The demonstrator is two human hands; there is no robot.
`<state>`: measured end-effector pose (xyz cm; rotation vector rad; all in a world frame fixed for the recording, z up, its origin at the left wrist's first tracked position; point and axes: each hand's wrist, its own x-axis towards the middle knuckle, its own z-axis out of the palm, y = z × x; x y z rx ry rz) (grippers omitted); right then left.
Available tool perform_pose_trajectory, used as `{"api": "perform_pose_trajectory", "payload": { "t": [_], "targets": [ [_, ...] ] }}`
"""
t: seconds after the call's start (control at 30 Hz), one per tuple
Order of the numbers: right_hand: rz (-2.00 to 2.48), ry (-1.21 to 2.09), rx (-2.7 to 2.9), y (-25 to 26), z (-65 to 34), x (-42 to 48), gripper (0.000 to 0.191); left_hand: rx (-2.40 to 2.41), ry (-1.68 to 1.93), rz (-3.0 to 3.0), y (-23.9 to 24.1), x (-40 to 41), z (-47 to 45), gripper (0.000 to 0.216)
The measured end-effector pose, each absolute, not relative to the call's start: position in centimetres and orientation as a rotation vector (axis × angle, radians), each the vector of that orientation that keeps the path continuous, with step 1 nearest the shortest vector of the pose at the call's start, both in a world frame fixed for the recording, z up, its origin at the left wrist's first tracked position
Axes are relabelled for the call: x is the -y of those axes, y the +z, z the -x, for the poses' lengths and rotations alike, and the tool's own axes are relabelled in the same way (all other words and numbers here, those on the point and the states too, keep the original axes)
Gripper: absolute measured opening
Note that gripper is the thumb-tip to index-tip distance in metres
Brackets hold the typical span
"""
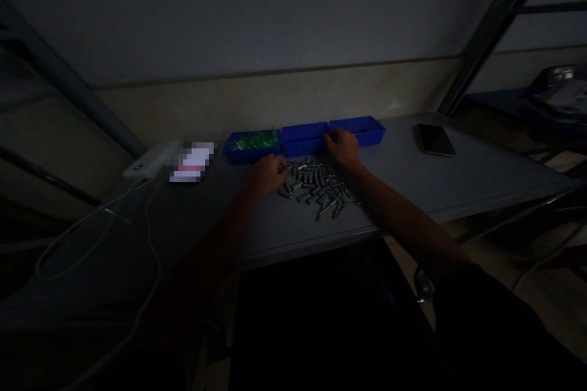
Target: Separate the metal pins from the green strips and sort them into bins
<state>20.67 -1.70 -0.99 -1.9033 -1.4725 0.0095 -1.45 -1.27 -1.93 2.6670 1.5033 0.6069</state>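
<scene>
A heap of small metal cylinders and pins (316, 184) lies on the grey table between my hands. My left hand (266, 175) is at the heap's left edge, its fingers curled together by a thin metal piece; whether they grip it is too dark to tell. Bent fingers of my right hand (343, 145) are at the near rim where two blue bins meet, the middle bin (305, 145) and the right bin (373, 134). Anything in its fingertips is hidden. The left blue bin (250, 156) contains green material in clear plastic (257, 140).
A dark phone (435, 139) lies at the right of the table (398, 180). At the left are a lit, blurred-out screen (192, 162), a white device (149, 162) and a loose cable (151, 232). Metal frame posts (488, 36) stand at both sides, with a wall behind.
</scene>
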Motion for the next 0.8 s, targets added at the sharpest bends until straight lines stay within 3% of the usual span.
{"api": "perform_pose_trajectory", "payload": {
  "t": [0.27,0.43,0.6,0.8],
  "targets": [
    [1.603,0.046,1.821,0.0,-19.0,2.8,0.031,-1.47,0.754,-2.578,-1.7,0.9,1.5,0.02],
    [1.35,0.111,2.167,0.6,-17.3,4.3,0.043,-1.328,0.906,-2.554,-1.0,1.5,0.7,0.028],
    [1.292,0.077,2.245,0.6,-16.4,4.6,0.03,-1.359,0.912,-2.511,-0.8,1.8,0.4,0.034],
    [1.277,0.085,2.208,0.3,-16.4,4.0,0.031,-1.271,0.947,-2.451,-0.5,2.2,0.5,0.029]
  ]
}}
